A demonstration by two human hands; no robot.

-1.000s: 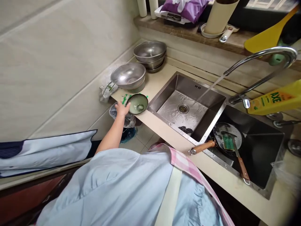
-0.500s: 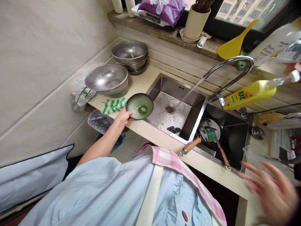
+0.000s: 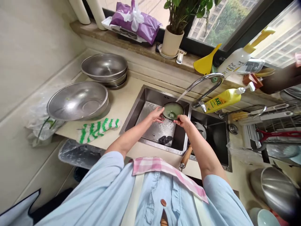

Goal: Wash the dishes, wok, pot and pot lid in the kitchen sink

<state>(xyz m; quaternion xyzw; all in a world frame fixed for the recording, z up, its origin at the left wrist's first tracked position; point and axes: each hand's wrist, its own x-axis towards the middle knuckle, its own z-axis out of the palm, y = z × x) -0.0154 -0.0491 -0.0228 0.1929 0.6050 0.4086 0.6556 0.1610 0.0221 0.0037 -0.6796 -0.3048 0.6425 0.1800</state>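
Note:
Both my hands hold a shallow green bowl [image 3: 173, 110] over the left sink basin [image 3: 150, 124]. My left hand [image 3: 157, 115] grips its left rim, and my right hand [image 3: 182, 121] pinches the lower right rim. Water runs from the curved faucet [image 3: 207, 78] onto the bowl's far edge. A dark scrubbing pad [image 3: 165, 140] lies on the basin floor below. To the right, a pan's wooden handle [image 3: 186, 158] sticks out over the counter edge, its pan partly hidden by my right arm.
Steel bowls [image 3: 78, 100] and a green-striped cloth [image 3: 97, 129] sit on the left counter. A yellow AXE soap bottle [image 3: 222, 99] stands behind the right basin [image 3: 217, 138]. A potted plant [image 3: 172, 40] is on the sill; a dish rack [image 3: 279, 122] stands at right.
The green bowl has moved right, from above the counter to under the running water. My right hand has come in from the far right and taken hold of its rim.

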